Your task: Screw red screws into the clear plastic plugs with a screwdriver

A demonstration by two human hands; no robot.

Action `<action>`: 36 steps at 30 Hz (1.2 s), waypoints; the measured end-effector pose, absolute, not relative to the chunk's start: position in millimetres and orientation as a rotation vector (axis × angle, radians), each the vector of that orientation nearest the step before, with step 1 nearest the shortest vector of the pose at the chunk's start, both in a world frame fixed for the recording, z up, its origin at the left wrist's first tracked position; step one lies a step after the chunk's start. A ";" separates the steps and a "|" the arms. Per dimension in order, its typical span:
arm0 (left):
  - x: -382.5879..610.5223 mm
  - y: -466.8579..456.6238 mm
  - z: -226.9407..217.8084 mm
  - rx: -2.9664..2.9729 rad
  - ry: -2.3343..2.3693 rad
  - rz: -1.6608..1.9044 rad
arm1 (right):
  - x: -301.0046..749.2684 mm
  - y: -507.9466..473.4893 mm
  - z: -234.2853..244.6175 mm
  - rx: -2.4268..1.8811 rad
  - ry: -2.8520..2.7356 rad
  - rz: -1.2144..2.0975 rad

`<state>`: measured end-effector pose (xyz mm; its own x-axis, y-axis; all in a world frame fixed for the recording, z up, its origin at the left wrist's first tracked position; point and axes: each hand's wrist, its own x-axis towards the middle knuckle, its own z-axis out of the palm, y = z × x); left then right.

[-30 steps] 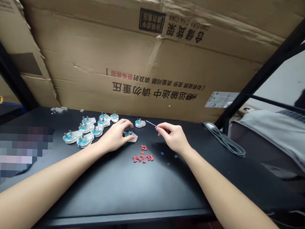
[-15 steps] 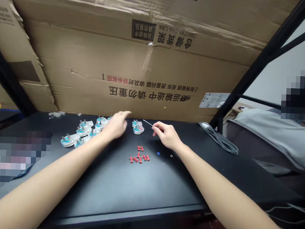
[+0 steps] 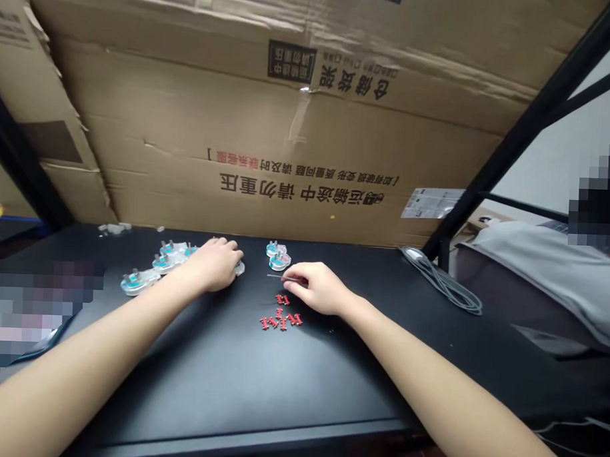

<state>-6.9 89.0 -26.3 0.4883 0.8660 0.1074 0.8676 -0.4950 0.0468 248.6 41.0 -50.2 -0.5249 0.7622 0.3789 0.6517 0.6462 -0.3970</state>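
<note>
My left hand (image 3: 218, 264) reaches over a group of clear plugs with blue inside and metal prongs. Its fingers bend down over them, and a see-through edge (image 3: 240, 269) shows by the fingertips; their grip is hidden. More such plugs (image 3: 139, 282) lie left of this hand. In a pinch, my right hand (image 3: 315, 287) holds a thin metal rod (image 3: 274, 276), pointing left. Two clear plugs (image 3: 279, 260) rest prongs up just behind the rod. Several small red pieces (image 3: 283, 324) are scattered nearer me, below the right hand.
A large cardboard sheet (image 3: 249, 120) with upside-down print stands along the back of the black table (image 3: 219, 392). A coiled grey cable (image 3: 446, 283) lies at the right by a black frame post. Small clear bits (image 3: 115, 228) sit at the back left.
My left hand has come down and left onto the plugs. My right hand has lowered toward me with the rod, now nearly level, covering the small blue bit on the table.
</note>
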 end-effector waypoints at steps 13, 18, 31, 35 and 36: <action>-9.1 56.6 -22.0 -3.124 -1.638 -1.043 | 243.5 20.6 -41.8 -1.018 -2.276 0.118; -7.5 52.7 -25.6 -3.072 -1.672 -1.277 | 245.7 15.8 -35.9 -1.008 -2.324 0.209; -6.5 38.9 -19.7 -2.758 -1.563 -0.965 | 257.0 13.7 -22.4 -1.328 -2.706 0.693; -5.0 36.3 -18.8 -2.758 -1.545 -0.909 | 258.4 12.7 -22.7 -1.277 -2.741 0.596; -4.9 36.0 -18.8 -2.759 -1.545 -0.907 | 259.1 12.6 -23.0 -1.254 -2.755 0.549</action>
